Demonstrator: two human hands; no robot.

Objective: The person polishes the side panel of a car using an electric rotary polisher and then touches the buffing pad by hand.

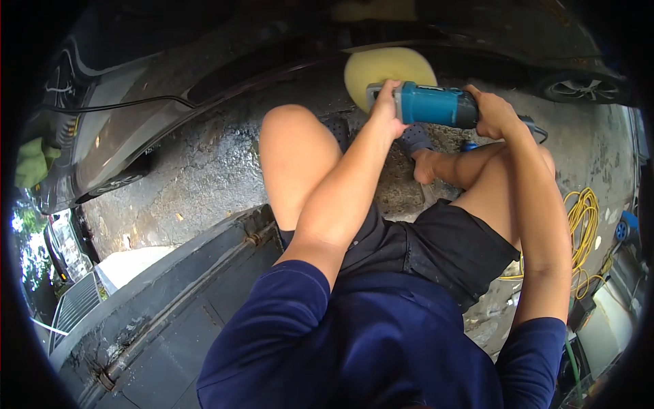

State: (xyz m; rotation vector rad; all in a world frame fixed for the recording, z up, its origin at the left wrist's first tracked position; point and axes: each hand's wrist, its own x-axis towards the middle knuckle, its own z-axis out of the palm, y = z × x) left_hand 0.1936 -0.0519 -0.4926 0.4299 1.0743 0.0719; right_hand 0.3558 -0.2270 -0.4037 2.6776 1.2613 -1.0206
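Observation:
A teal car polisher (436, 105) with a black rear end lies level between my two hands. Its round yellow foam pad (381, 71) faces the dark car body (272, 75) and appears to meet its lower edge; I cannot tell the exact contact. Near the pad, my left hand (386, 112) is closed around the front of the tool. My right hand (494, 112) grips the black rear end, where a dark cord (535, 128) comes out. Both hands are above my bent knees.
A black cable (122, 104) hangs by the car at left. Behind me on the left stands a grey metal gate (177, 334). Coiled yellow hose or cord (582, 225) lies on the right. A car wheel (582, 88) is at upper right. The concrete floor (184, 177) looks wet in places.

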